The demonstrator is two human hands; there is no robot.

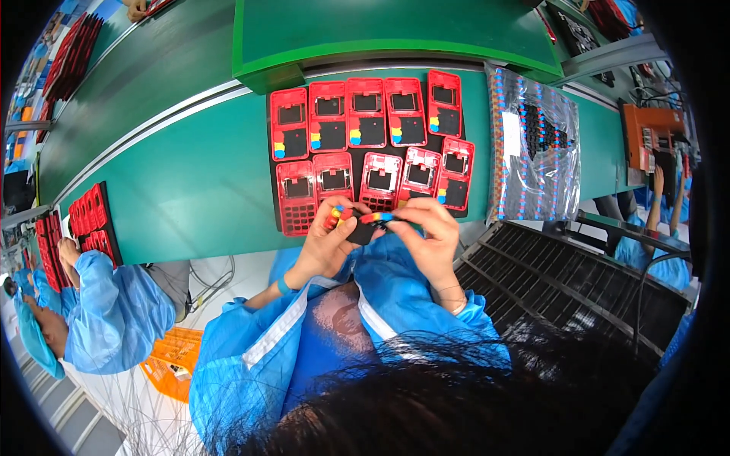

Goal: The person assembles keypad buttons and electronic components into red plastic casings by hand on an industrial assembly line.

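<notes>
Both my hands meet just below a black mat (357, 163) on the green bench. They hold a small black keypad piece (362, 229) with red, yellow and blue buttons along its top. My left hand (325, 242) grips its left end. My right hand (426, 232) pinches its right end by the coloured buttons. On the mat lie several red phone front covers (366, 114) in two rows. Some carry black keypads with coloured buttons; others in the near row show bare key grids.
A clear plastic bag of black keypads (534, 152) lies right of the mat. A black ribbed tray (578, 281) sits at lower right. A co-worker in blue sleeves (106, 304) handles more red covers (91, 220) at left. An orange crate (173, 365) stands on the floor.
</notes>
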